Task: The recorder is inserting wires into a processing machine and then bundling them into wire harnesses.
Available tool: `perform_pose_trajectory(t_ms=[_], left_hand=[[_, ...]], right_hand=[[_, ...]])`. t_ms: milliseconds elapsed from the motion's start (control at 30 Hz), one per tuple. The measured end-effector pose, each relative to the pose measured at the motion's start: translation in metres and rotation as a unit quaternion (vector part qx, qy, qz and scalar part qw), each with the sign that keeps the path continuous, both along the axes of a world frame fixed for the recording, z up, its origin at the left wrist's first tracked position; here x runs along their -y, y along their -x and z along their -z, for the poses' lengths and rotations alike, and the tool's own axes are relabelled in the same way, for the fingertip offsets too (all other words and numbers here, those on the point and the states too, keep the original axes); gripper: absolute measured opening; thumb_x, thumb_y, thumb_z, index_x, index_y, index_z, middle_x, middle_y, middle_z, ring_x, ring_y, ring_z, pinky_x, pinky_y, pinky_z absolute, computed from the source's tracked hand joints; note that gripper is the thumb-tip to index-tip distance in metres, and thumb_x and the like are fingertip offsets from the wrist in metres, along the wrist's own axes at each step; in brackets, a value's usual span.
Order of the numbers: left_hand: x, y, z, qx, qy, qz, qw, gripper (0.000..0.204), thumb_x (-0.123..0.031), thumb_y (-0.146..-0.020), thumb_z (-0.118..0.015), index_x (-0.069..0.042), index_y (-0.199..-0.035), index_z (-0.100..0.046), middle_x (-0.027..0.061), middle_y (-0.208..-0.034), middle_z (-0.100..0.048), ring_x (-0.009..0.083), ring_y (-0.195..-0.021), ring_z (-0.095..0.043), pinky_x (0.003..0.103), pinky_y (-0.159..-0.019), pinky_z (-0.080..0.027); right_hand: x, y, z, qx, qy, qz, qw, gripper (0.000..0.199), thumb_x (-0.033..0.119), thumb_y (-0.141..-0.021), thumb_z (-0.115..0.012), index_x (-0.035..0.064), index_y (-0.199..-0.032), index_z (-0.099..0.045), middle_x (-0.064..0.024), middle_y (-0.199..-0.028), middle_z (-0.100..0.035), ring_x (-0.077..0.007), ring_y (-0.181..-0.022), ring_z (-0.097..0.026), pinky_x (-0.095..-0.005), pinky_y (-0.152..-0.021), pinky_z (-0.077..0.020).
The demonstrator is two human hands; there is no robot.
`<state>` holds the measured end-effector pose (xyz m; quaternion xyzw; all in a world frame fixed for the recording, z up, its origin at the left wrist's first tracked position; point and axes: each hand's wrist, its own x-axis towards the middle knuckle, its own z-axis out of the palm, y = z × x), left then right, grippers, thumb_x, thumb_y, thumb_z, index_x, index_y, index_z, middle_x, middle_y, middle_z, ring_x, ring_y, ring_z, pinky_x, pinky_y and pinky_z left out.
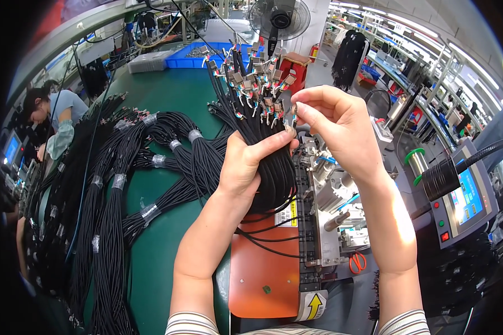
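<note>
My left hand (243, 162) is closed round a thick bundle of black cables (271, 181), its thumb laid across them toward the right. Above it the cable ends fan out, with small metal connectors (251, 84) and short coloured wires. My right hand (341, 123) pinches a small connector (294, 110) on one cable end between thumb and forefinger, just above my left thumb tip. Its other fingers are curled. Below my hands, several single black cables (268, 237) run across an orange plate (262, 279) to a metal fixture (324, 223).
Tied black cable bundles (114, 195) cover much of the green table (156, 301). A blue tray (198, 56) of small parts lies at the back. To the right are a control panel (466, 192), a wire spool (417, 164) and orange-handled scissors (357, 262). A person (61, 109) works at far left.
</note>
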<state>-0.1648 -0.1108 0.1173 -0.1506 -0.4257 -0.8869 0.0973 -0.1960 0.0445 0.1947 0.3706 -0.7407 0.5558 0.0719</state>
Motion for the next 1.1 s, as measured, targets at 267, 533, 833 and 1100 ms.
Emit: perform_pose_trajectory(t_ms=[267, 533, 833, 1100], left_hand=[[-0.002, 0.001, 0.001, -0.007, -0.017, -0.006, 1.0, 0.034, -0.008, -0.08, -0.076, 0.0, -0.11, -0.063, 0.0079, -0.093, -0.068, 0.0168, -0.078, -0.068, 0.03, -0.07, -0.056], [-0.001, 0.001, -0.001, -0.001, -0.014, 0.021, 1.0, 0.035, -0.007, -0.079, -0.076, 0.0, -0.11, -0.062, 0.0076, -0.093, -0.068, 0.0169, -0.077, -0.067, 0.03, -0.07, -0.056], [-0.004, 0.004, 0.002, -0.022, -0.026, 0.027, 0.999, 0.039, -0.003, -0.081, -0.073, 0.0, -0.118, -0.059, 0.0076, -0.102, -0.066, 0.0169, -0.086, -0.067, 0.03, -0.078, -0.055], [0.001, 0.002, -0.002, -0.018, -0.026, 0.072, 0.997, 0.041, -0.002, -0.082, -0.073, -0.001, -0.121, -0.059, 0.0078, -0.107, -0.065, 0.016, -0.093, -0.066, 0.029, -0.083, -0.054]], right_hand=[[0.005, 0.0, 0.001, 0.03, 0.007, -0.022, 0.999, 0.016, 0.011, -0.093, -0.066, -0.0004, -0.105, -0.066, -0.0025, -0.095, -0.068, -0.0071, -0.085, -0.063, -0.023, -0.077, -0.0511], [0.008, 0.004, 0.003, 0.041, -0.003, -0.006, 0.999, 0.016, 0.01, -0.093, -0.066, -0.0014, -0.104, -0.064, -0.0029, -0.093, -0.067, -0.0069, -0.084, -0.062, -0.023, -0.077, -0.0519], [0.02, 0.004, 0.01, -0.08, -0.021, 0.043, 0.996, 0.026, 0.01, -0.091, -0.068, -0.0016, -0.113, -0.06, -0.0032, -0.094, -0.067, -0.0057, -0.08, -0.062, -0.0206, -0.058, -0.0502], [0.019, 0.003, 0.011, 0.097, 0.073, -0.05, 0.991, 0.034, 0.011, -0.088, -0.07, -0.0012, -0.117, -0.059, -0.0041, -0.101, -0.067, -0.0071, -0.088, -0.061, -0.0209, -0.07, -0.0504]])
